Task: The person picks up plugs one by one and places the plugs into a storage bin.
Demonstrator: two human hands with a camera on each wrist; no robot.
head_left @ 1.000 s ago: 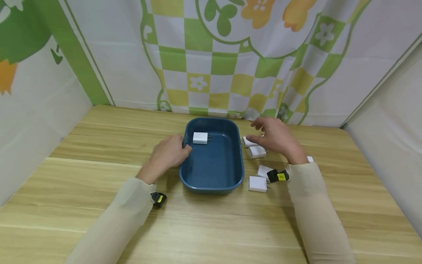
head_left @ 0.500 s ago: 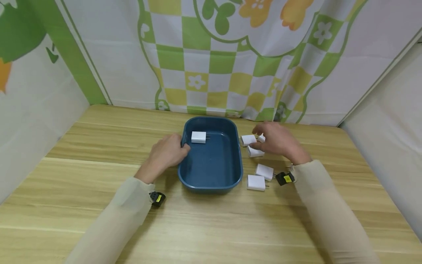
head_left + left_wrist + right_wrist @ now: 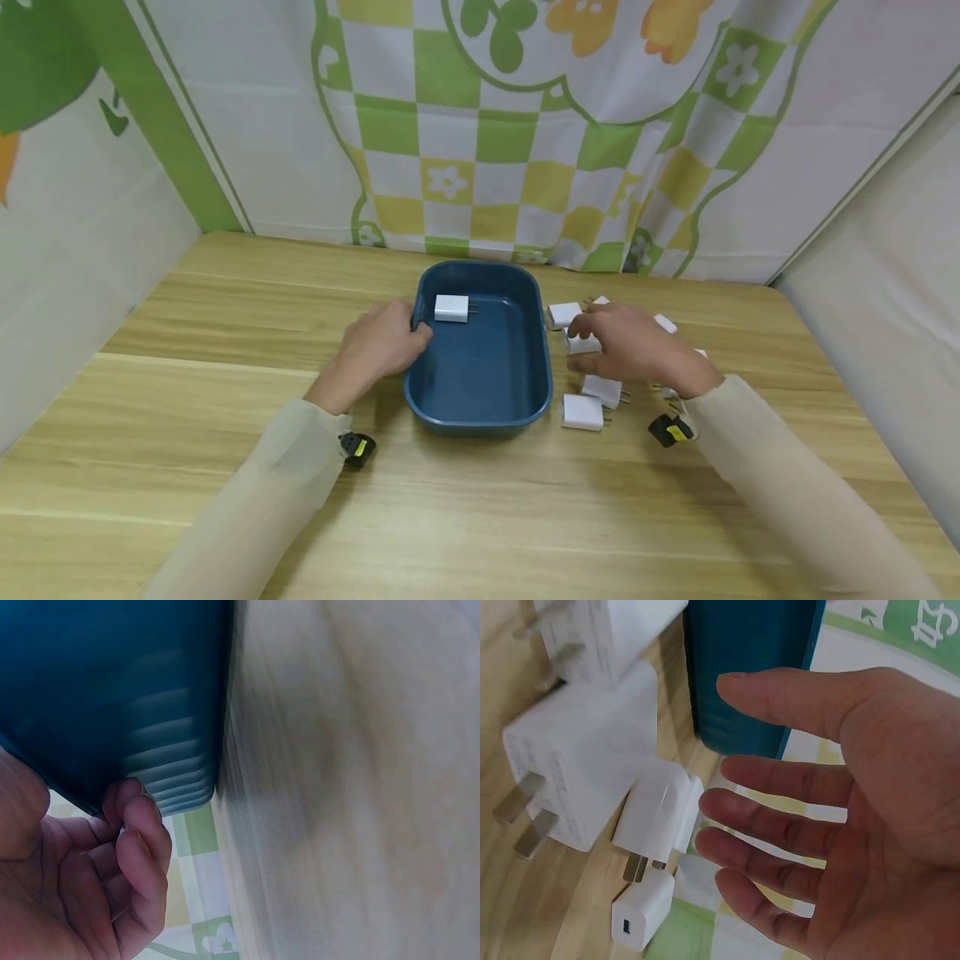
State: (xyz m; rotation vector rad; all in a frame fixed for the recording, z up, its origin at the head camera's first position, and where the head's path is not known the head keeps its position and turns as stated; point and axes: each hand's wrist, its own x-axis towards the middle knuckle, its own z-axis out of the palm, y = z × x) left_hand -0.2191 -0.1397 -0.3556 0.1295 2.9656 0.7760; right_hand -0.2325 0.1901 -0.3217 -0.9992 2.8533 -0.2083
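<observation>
A blue plastic bin (image 3: 477, 367) stands on the wooden table, with one white charger plug (image 3: 451, 308) lying inside near its far left corner. My left hand (image 3: 384, 343) grips the bin's left rim, thumb over the edge and fingers curled outside, as the left wrist view (image 3: 112, 855) also shows. To the right of the bin, my right hand (image 3: 633, 346) hovers over loose white charger plugs. Its fingers are spread and hold nothing. Two plugs (image 3: 582, 412) (image 3: 602, 390) lie nearer me; another plug (image 3: 565, 315) sits by the bin's right wall.
More white plugs lie beyond and right of my right hand, including one charger plug (image 3: 665, 323) farther right; some are partly hidden by the hand. A patterned curtain (image 3: 487, 167) hangs along the table's back edge. White cloth walls (image 3: 885, 250) flank both sides.
My right hand has moved slightly toward me and right, uncovering plugs behind it. The left hand stays on the bin's rim, and the plug inside has not moved.
</observation>
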